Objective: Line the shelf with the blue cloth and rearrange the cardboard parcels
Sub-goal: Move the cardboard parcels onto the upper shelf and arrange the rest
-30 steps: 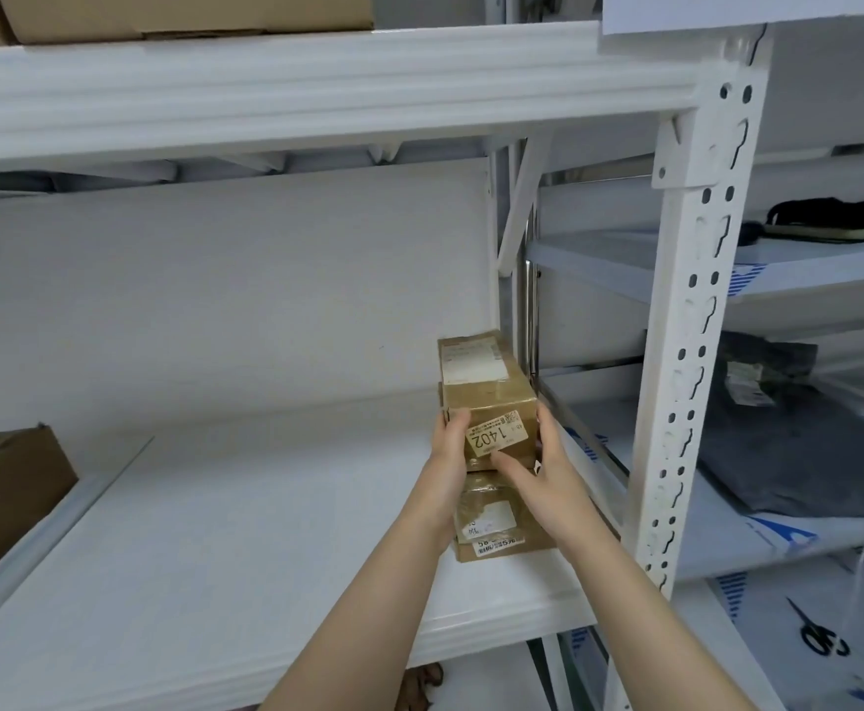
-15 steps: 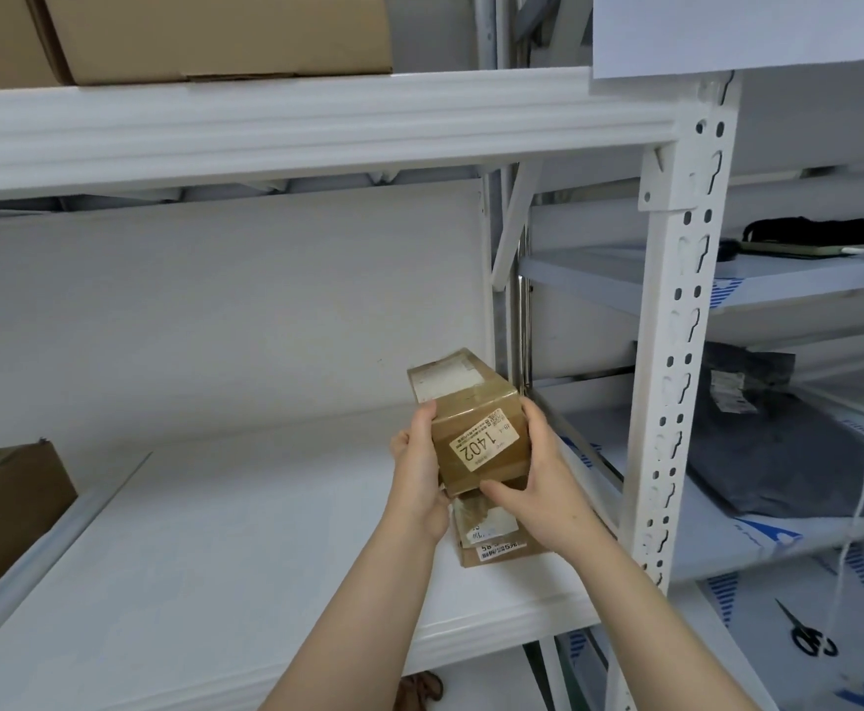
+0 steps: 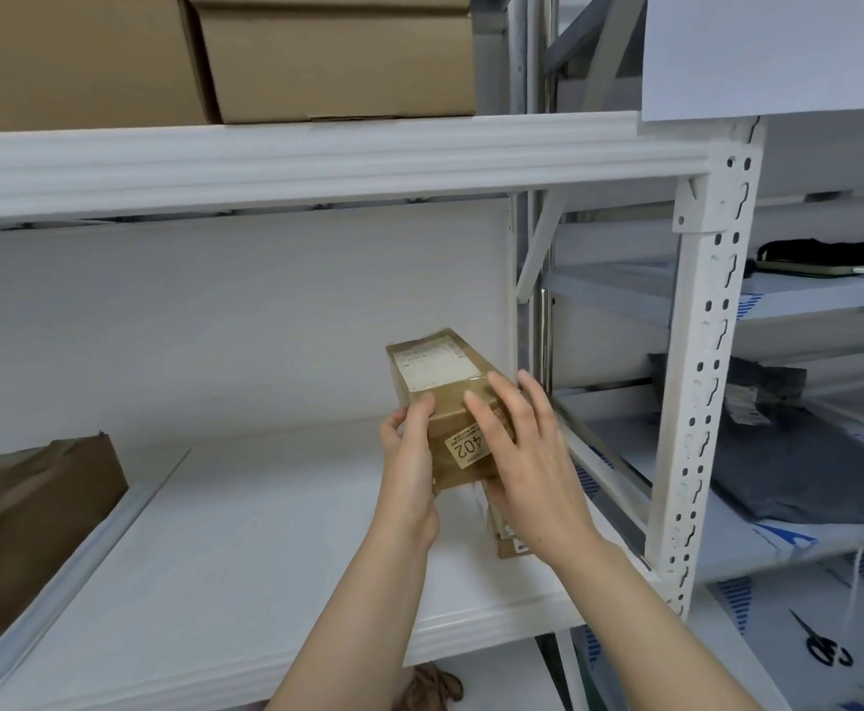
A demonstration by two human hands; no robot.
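Bare shelf (image 3: 245, 546) left of parcel (image 3: 450, 402)

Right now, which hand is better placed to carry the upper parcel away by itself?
Probably the left hand: its thumb and fingers curl round the upper parcel. The right hand only lies flat against its front, fingers straight.
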